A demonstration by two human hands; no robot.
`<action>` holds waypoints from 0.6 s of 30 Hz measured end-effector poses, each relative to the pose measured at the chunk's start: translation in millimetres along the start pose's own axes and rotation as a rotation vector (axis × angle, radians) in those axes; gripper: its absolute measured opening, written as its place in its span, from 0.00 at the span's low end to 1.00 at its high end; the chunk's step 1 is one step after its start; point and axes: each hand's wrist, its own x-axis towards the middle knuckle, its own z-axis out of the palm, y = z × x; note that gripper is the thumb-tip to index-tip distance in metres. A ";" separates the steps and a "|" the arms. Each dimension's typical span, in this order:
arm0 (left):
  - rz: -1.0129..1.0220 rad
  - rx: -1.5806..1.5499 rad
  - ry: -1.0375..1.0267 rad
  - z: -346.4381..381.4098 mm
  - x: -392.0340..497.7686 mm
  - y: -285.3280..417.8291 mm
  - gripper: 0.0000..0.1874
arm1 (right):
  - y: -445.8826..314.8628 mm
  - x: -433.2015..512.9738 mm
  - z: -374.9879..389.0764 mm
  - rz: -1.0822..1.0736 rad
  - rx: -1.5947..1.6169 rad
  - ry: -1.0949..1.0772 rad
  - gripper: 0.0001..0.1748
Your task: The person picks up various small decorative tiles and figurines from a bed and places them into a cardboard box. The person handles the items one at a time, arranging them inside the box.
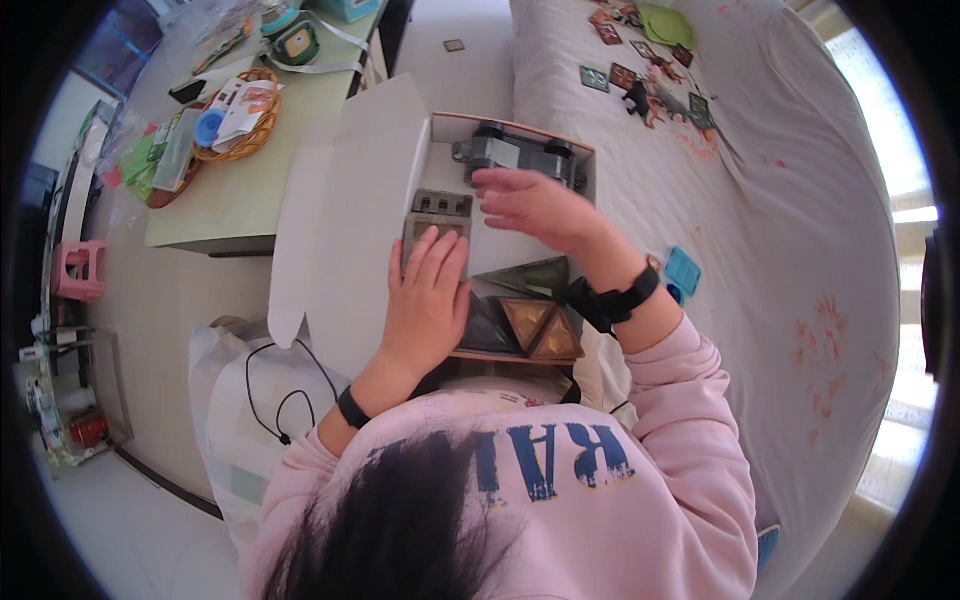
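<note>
Before me is an open cardboard box [517, 240], white inside, with its lid [352, 172] folded out to the left. My left hand [429, 281] lies flat, fingers spread, on a dark translucent tile piece with a windowed end [442, 203] at the box's left side. My right hand [536, 206] hovers over the box with nothing in it, fingers extended. Just beyond it sits a grey wheeled toy chassis [517, 154] with black wheels. Nearer me lie a dark green triangular tile [536, 277], a dark triangular tile [486, 330] and amber triangular tiles [527, 322].
At left a pale green table [225, 202] bears a wicker basket [259, 124] and a bottle [289, 37]. On the right, a white-covered bed [750, 247] holds toy animals [641, 101], picture tiles [594, 79] and a blue toy piece [682, 270]. A black cable [251, 390] lies at lower left.
</note>
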 end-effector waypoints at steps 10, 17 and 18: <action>0.033 0.012 0.016 10.7 3.0 -4.8 0.28 | 40.4 -175.4 -171.7 -0.162 -0.104 0.776 0.28; 0.031 0.016 0.007 10.8 5.0 -5.7 0.28 | 191.5 -180.4 -174.8 -0.046 -0.683 0.818 0.40; 0.023 0.019 0.005 10.2 4.5 -5.8 0.28 | 199.2 -172.3 -167.7 -0.063 -0.841 0.833 0.42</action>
